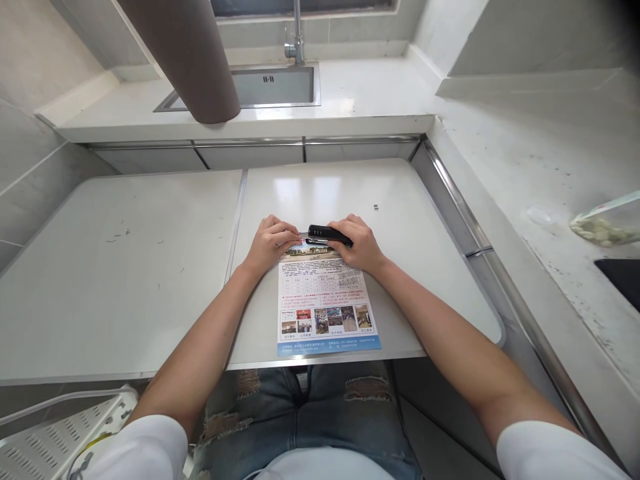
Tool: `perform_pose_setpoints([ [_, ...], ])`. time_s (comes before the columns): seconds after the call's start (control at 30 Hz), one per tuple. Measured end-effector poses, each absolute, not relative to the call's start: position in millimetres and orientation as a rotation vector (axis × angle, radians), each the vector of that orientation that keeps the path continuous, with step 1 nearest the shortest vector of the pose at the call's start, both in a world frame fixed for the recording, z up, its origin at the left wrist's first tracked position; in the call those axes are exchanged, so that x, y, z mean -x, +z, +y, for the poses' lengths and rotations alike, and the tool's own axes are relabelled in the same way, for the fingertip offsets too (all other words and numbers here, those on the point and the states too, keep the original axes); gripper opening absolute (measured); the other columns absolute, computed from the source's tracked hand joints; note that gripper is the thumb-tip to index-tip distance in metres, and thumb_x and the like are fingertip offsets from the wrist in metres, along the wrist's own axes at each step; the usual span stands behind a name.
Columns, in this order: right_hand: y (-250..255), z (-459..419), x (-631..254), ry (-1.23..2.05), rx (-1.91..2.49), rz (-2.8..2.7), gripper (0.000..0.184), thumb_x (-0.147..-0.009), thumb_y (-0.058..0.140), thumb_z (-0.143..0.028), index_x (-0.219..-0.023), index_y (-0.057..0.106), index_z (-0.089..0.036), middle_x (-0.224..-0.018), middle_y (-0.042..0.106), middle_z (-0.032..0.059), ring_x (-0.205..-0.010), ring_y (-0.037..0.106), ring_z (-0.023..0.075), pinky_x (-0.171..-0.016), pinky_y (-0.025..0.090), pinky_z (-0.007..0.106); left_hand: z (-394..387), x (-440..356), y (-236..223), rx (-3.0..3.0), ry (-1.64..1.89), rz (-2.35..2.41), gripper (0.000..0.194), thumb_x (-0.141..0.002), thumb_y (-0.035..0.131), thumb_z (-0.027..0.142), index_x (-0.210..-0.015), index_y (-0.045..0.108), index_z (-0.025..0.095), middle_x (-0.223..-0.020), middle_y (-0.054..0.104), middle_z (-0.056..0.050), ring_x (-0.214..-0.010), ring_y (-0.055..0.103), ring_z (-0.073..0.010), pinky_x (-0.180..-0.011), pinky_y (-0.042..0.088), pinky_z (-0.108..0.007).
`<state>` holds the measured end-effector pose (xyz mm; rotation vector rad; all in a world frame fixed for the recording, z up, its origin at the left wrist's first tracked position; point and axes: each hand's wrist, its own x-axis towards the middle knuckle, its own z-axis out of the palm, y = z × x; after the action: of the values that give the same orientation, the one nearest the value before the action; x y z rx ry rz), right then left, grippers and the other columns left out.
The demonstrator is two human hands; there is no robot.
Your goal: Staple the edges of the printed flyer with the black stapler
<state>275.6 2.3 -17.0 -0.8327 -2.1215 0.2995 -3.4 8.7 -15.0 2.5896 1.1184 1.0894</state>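
Observation:
A printed flyer (pixel 325 300) with photos and a blue bottom strip lies on the white table (pixel 150 267) in front of me. My right hand (pixel 361 245) is closed around a black stapler (pixel 325 234) at the flyer's far edge. My left hand (pixel 270 241) pinches that far edge of the flyer, fingertips right at the stapler's front end. Both forearms reach in from the bottom of the view.
A small dark bit (pixel 376 207) lies on the table to the far right. Beyond is a counter with a steel sink (pixel 280 87) and tap (pixel 297 33). A brown cylinder (pixel 195 60) hangs top left. A bag (pixel 605 223) sits on the right counter.

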Motion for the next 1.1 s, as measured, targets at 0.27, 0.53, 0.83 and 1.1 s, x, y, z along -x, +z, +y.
perform_pose_setpoints([
  [0.27, -13, 1, -275, 0.324, 0.848, -2.144, 0.028, -0.098, 0.058, -0.04, -0.117, 0.066, -0.022, -0.096, 0.072, 0.0082, -0.089, 0.056, 0.0274, -0.086, 0.047, 0.045, 6, -4, -12, -2.54, 1.058, 1.148, 0.008, -0.089, 0.075, 0.033, -0.088, 0.077, 0.025, -0.096, 0.079, -0.003, -0.086, 0.056, -0.0221, -0.088, 0.044, -0.042],
  [0.53, -16, 1, -275, 0.319, 0.795, -2.189, 0.028, -0.098, 0.057, -0.038, -0.119, 0.066, -0.021, -0.098, 0.072, 0.0088, -0.09, 0.056, 0.0282, -0.086, 0.046, 0.046, 0, -9, -5, -2.234, 1.032, 1.259, 0.016, -0.08, 0.08, 0.019, -0.093, 0.074, 0.025, -0.089, 0.074, -0.001, -0.086, 0.059, -0.0209, -0.077, 0.05, -0.034],
  [0.83, -16, 1, -274, 0.271, 0.748, -2.238, 0.028, -0.098, 0.057, -0.037, -0.119, 0.066, -0.02, -0.1, 0.073, 0.0095, -0.091, 0.056, 0.0281, -0.085, 0.044, 0.045, -1, -11, -5, -2.174, 0.975, 1.253, 0.018, -0.076, 0.082, 0.02, -0.091, 0.073, 0.023, -0.087, 0.071, -0.001, -0.078, 0.059, -0.0178, -0.076, 0.051, -0.033],
  [1.1, -16, 0, -274, 0.262, 0.783, -2.285, 0.033, -0.1, 0.052, -0.039, -0.125, 0.064, -0.021, -0.104, 0.073, 0.0107, -0.095, 0.057, 0.0297, -0.086, 0.042, 0.048, 0, -11, -6, -2.229, 1.002, 1.242, 0.016, -0.077, 0.081, 0.021, -0.089, 0.072, 0.022, -0.082, 0.07, -0.001, -0.078, 0.059, -0.0192, -0.072, 0.049, -0.033],
])
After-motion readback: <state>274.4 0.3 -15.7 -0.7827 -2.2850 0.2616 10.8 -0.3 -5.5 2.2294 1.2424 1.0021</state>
